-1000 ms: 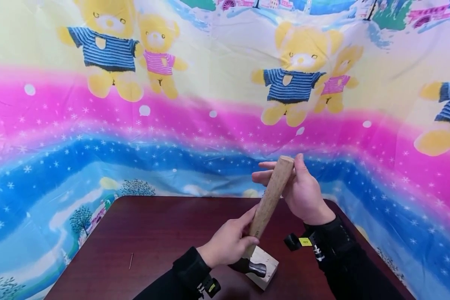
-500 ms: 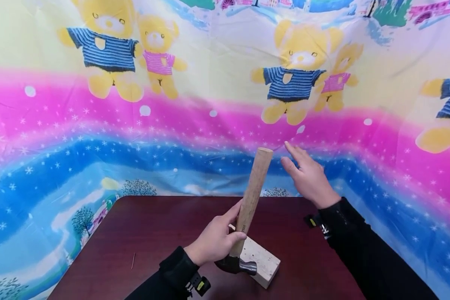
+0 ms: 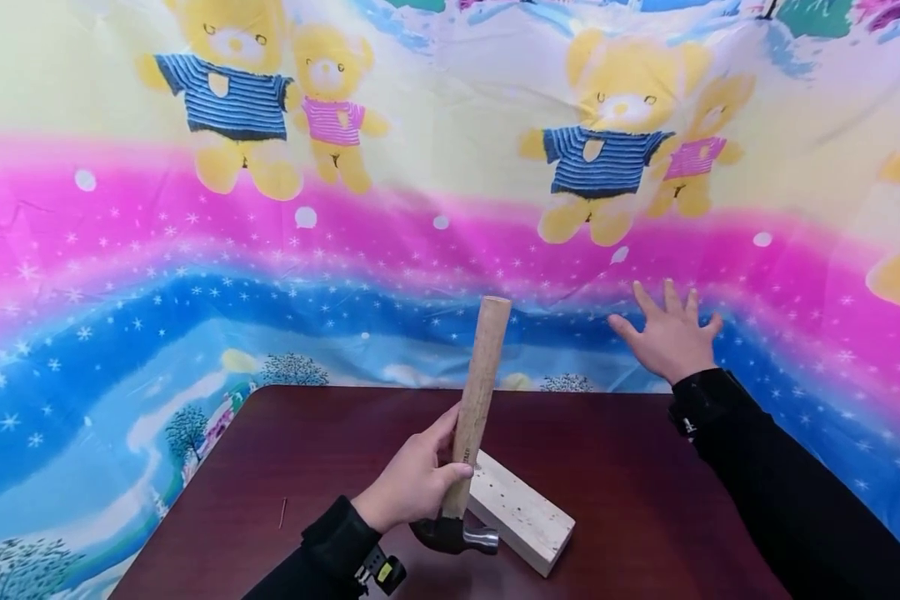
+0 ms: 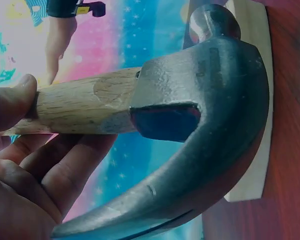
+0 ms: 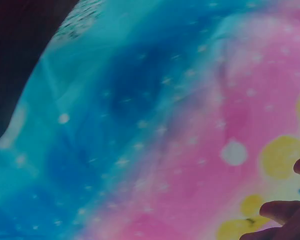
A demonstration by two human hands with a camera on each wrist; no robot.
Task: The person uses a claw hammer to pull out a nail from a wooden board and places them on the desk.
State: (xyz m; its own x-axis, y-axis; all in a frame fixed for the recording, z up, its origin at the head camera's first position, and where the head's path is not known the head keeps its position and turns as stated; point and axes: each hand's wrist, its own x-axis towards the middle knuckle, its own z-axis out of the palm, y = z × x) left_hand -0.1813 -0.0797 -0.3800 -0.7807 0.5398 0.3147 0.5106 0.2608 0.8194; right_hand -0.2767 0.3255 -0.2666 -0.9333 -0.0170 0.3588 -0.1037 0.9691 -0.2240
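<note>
My left hand grips a claw hammer low on its wooden handle, close to the head. The handle points up with a slight lean to the right, and the dark metal head hangs below the hand. In the left wrist view the curved claw fills the middle, with thumb and fingers round the handle. Behind the hammer a pale wooden block with small dark marks lies on the table. Raised well to the right, my right hand holds nothing, its fingers straight and spread.
On the left of the dark red table lies a thin nail. A printed cloth with bears and snowflakes hangs behind the table and along its sides.
My right hand has left the hammer handle, moving right and spreading its fingers. The left hand has carried the hammer left and turned it more upright, so more of the block shows.
</note>
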